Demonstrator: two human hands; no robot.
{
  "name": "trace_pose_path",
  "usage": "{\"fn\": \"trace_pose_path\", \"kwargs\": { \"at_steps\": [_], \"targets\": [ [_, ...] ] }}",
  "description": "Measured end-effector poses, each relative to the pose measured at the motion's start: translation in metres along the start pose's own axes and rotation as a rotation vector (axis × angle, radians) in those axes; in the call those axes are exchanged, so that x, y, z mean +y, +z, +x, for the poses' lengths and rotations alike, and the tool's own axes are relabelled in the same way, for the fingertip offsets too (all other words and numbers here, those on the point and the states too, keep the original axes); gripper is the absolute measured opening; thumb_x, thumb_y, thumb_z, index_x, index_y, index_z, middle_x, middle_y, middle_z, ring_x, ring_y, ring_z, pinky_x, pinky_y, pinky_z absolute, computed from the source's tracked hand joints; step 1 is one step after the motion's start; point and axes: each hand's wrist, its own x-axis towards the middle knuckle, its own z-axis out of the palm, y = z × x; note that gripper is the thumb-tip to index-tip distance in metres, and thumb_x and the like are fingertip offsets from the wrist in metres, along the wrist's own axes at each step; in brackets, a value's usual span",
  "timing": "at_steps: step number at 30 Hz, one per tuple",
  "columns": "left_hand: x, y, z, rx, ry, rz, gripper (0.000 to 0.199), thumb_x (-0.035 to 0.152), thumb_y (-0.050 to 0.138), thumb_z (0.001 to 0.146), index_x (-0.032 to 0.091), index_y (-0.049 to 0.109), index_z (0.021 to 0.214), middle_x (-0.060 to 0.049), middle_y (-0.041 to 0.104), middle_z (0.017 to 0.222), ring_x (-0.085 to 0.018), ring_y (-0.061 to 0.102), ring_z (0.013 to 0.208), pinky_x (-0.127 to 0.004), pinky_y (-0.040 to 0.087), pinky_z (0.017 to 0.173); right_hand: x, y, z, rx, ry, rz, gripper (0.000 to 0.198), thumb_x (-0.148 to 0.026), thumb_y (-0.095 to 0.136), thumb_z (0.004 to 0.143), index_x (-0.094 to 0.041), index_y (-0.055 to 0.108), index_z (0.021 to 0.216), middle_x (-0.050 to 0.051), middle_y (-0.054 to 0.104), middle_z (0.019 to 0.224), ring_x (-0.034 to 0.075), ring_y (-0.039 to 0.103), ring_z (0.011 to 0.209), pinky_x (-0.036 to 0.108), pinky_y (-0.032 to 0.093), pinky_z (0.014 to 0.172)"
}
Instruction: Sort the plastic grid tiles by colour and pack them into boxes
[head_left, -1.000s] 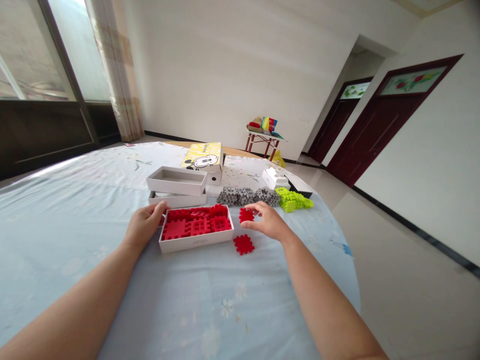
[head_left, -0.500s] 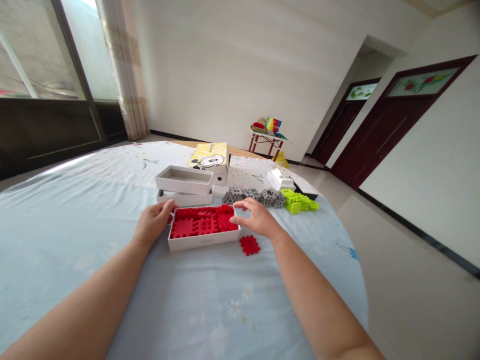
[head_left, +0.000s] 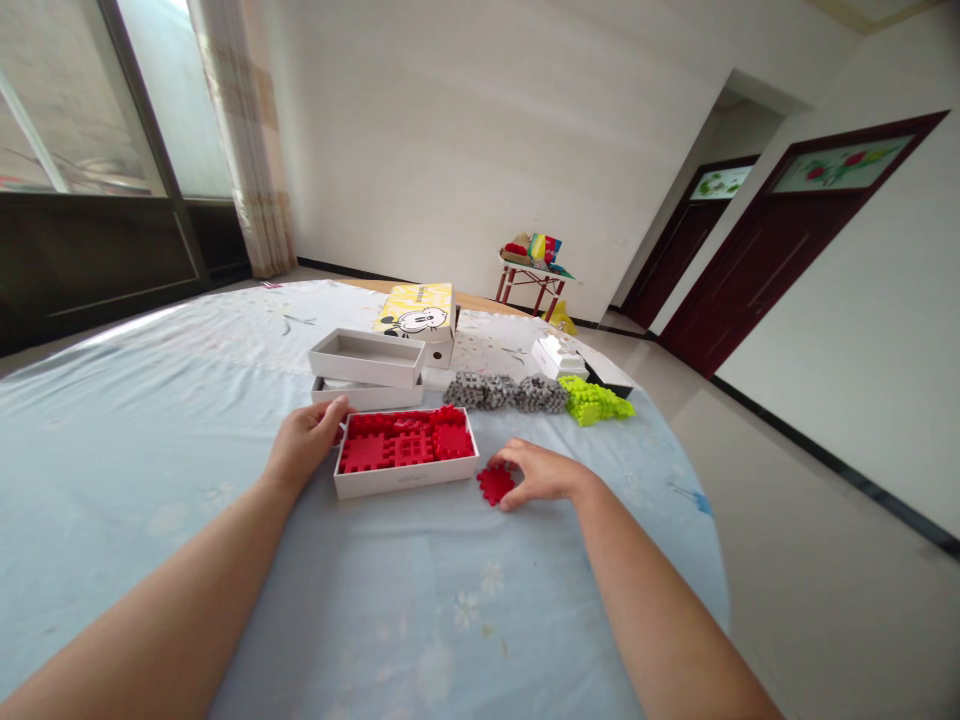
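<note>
A white box (head_left: pixel 409 485) on the table holds several red interlocking building tiles (head_left: pixel 365 453), one of them with a window-like grid. My left hand (head_left: pixel 306 440) is closed at the box's left end, its fingertips partly hidden against the side. To the right of the box, a loose red building tile (head_left: pixel 493 485) with notched edges lies on the cloth. My right hand (head_left: pixel 541 472) has thumb and fingers curved about the right side of this tile, touching its edges.
Behind the box stand two stacked white trays (head_left: pixel 366 372) and a yellow-and-white cartoon box (head_left: pixel 420 310). Grey pieces (head_left: pixel 487 391) and lime-green pieces (head_left: pixel 596 402) are heaped to the right, near white items (head_left: pixel 559 357). The round table's cloth (head_left: pixel 360 620) drops off at right.
My right hand has left the box's right edge and come down toward me onto the loose red building tile. My left hand has stayed at the box's left end.
</note>
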Motion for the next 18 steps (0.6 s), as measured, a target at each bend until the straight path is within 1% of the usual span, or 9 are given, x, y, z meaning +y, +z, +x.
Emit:
{"fn": "trace_pose_path", "kwargs": {
  "at_steps": [2, 5, 8, 10, 12, 15, 18],
  "targets": [
    [0.0, 0.001, 0.0, 0.01, 0.001, 0.003, 0.05, 0.055, 0.04, 0.077, 0.013, 0.067, 0.079, 0.001, 0.055, 0.047, -0.014, 0.051, 0.05, -0.023, 0.038, 0.053, 0.001, -0.002, -0.001, 0.012, 0.022, 0.019, 0.053, -0.035, 0.077, 0.054, -0.02, 0.061, 0.103, 0.004, 0.054, 0.097, 0.019, 0.053, 0.087, 0.031, 0.043, 0.08],
    [-0.001, 0.001, 0.001, 0.018, 0.004, 0.001, 0.049, 0.055, 0.039, 0.076, 0.014, 0.067, 0.077, 0.001, 0.055, 0.047, -0.015, 0.052, 0.05, -0.023, 0.038, 0.052, 0.004, -0.009, -0.004, 0.066, 0.065, 0.049, 0.052, -0.038, 0.076, 0.055, -0.019, 0.061, 0.101, 0.004, 0.056, 0.098, 0.019, 0.054, 0.087, 0.031, 0.043, 0.078],
    [-0.001, 0.002, 0.001, 0.019, 0.004, 0.0, 0.049, 0.055, 0.039, 0.076, 0.015, 0.067, 0.076, 0.001, 0.055, 0.046, -0.015, 0.052, 0.049, -0.023, 0.038, 0.051, -0.002, -0.018, -0.004, 0.193, 0.066, 0.075, 0.051, -0.041, 0.074, 0.059, -0.02, 0.06, 0.103, 0.004, 0.059, 0.097, 0.018, 0.054, 0.088, 0.031, 0.043, 0.079],
    [0.0, 0.001, 0.001, 0.021, 0.007, 0.004, 0.049, 0.055, 0.038, 0.076, 0.015, 0.067, 0.075, 0.001, 0.055, 0.046, -0.015, 0.052, 0.049, -0.023, 0.038, 0.051, -0.015, -0.023, 0.0, 0.303, 0.033, 0.072, 0.052, -0.043, 0.072, 0.062, -0.02, 0.059, 0.106, 0.004, 0.059, 0.098, 0.018, 0.054, 0.09, 0.031, 0.042, 0.079],
    [0.001, 0.001, 0.0, 0.025, 0.006, 0.007, 0.049, 0.055, 0.039, 0.076, 0.015, 0.067, 0.075, 0.001, 0.055, 0.046, -0.015, 0.052, 0.049, -0.023, 0.038, 0.051, -0.033, -0.026, 0.009, 0.376, -0.026, 0.053, 0.054, -0.046, 0.071, 0.063, -0.021, 0.058, 0.108, 0.004, 0.057, 0.1, 0.017, 0.054, 0.091, 0.03, 0.042, 0.079],
    [0.001, 0.001, 0.0, 0.026, 0.004, -0.004, 0.049, 0.056, 0.039, 0.075, 0.015, 0.067, 0.074, 0.0, 0.055, 0.046, -0.015, 0.052, 0.049, -0.024, 0.039, 0.052, -0.064, -0.025, 0.03, 0.384, -0.138, 0.018, 0.055, -0.047, 0.071, 0.063, -0.02, 0.058, 0.108, 0.004, 0.057, 0.098, 0.017, 0.054, 0.091, 0.03, 0.041, 0.081],
    [0.001, 0.001, -0.001, 0.017, 0.001, -0.025, 0.05, 0.056, 0.039, 0.076, 0.015, 0.067, 0.075, 0.001, 0.055, 0.046, -0.015, 0.052, 0.049, -0.024, 0.039, 0.052, -0.088, -0.02, 0.053, 0.35, -0.194, -0.034, 0.054, -0.048, 0.071, 0.061, -0.02, 0.059, 0.107, 0.005, 0.057, 0.096, 0.019, 0.053, 0.092, 0.033, 0.039, 0.083]
  ]
}}
